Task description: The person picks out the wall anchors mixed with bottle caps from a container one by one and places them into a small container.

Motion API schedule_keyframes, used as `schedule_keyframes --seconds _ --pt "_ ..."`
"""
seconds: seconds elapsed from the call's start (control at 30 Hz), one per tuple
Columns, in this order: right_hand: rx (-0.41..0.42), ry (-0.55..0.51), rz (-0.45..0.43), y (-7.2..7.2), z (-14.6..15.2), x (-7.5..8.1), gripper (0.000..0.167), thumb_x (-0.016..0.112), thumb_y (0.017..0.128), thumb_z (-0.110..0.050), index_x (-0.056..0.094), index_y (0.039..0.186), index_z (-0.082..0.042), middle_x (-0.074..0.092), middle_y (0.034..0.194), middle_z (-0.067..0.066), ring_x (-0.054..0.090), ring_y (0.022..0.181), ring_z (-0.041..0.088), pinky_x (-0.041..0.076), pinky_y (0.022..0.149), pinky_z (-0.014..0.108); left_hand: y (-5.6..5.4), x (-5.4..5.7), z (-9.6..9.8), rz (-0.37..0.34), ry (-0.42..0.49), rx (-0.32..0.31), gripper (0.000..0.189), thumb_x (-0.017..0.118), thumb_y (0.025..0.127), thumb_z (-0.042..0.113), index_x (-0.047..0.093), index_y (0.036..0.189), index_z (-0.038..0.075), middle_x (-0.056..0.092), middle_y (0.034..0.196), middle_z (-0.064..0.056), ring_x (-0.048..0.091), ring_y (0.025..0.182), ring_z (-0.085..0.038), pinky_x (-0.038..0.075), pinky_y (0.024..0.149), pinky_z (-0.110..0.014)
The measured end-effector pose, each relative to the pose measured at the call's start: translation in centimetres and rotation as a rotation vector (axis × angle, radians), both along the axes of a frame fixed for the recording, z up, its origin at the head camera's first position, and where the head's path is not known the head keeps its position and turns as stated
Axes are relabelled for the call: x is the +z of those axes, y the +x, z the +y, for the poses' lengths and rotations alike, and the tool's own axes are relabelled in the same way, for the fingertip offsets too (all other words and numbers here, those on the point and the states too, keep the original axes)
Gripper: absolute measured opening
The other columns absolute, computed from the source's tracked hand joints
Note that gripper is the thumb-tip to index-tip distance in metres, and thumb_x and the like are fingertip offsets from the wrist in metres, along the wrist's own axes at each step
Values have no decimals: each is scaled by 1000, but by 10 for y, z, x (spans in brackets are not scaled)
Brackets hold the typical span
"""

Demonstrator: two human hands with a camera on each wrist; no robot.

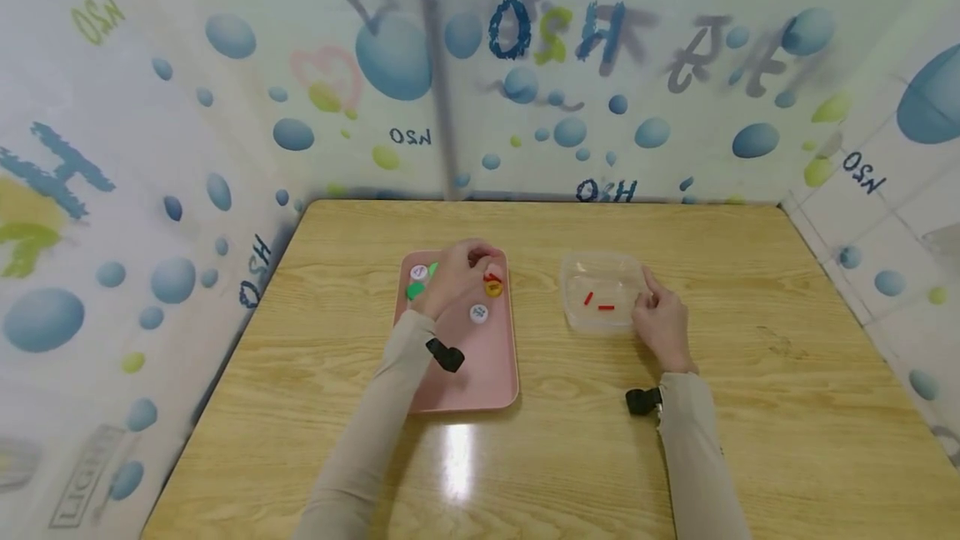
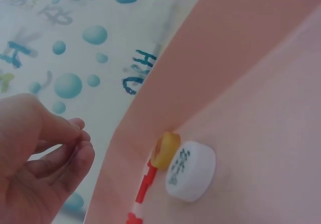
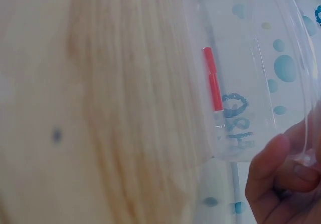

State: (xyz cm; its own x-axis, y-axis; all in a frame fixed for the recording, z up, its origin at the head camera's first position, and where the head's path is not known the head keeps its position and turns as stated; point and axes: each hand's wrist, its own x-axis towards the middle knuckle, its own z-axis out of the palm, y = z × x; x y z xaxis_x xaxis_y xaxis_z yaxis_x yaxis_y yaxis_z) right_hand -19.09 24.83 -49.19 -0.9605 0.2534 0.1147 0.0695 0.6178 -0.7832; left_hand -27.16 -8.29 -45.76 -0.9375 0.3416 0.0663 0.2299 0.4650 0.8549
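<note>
While the right hand [image 1: 663,325] pinches the right edge of one clear box [image 1: 606,283], we count two red sticks [image 1: 606,307] inside, left of that hand: one lies crosswise, its long axis pointing towards the hand; the other slants. Over one pink tray [image 1: 480,373], the left hand's [image 1: 453,280] thumb and fingertips meet on nothing we can see, beside one orange disc [image 1: 492,288].

Table [image 1: 570,440]: evenly lit; a white glare streak [image 1: 458,461] was recorded near the pink tray [image 1: 480,373].
Left sleeve [image 1: 375,432]: soft shadow was cast alongside.
Left wrist view: dimmer light, muted colours were noted.
Right wrist view: wood grain [image 3: 135,108] was blurred.
</note>
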Motion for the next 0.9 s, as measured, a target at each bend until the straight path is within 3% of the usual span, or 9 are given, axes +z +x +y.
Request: schedule_keyframes --seconds 0.27,0.43,0.67,0.9 --pt "11 6 -8 0 1 1 52 41 100 -8 44 152 -6 28 52 -7 19 47 7 24 45 26 -2 -7 -5 -27 -9 24 23 54 105 14 67 123 8 68 112 -12 61 90 -23 53 76 -31" --pt "6 11 -13 -1 0 0 52 41 100 -8 44 152 -6 29 52 -7 21 47 7 25 45 26 -4 -16 -8 -58 -43 45 21 55 104 14 68 121 8 68 113 -10 60 94 -22 53 82 -33" --pt "-3 10 3 -1 -1 -1 52 44 99 -7 45 151 -5 29 52 -6 21 47 8 25 46 27 -4 -25 -10 -62 -96 40 19 58 103 12 69 118 10 69 112 -5 61 96 -20 54 85 -33" --pt "-2 -3 8 -2 1 -4 53 42 99 -8 45 151 -7 29 51 -7 21 47 7 25 46 26 -6 -30 -6 -31 -165 10 18 57 102 9 70 115 9 67 108 -4 58 89 -20 50 78 -30"
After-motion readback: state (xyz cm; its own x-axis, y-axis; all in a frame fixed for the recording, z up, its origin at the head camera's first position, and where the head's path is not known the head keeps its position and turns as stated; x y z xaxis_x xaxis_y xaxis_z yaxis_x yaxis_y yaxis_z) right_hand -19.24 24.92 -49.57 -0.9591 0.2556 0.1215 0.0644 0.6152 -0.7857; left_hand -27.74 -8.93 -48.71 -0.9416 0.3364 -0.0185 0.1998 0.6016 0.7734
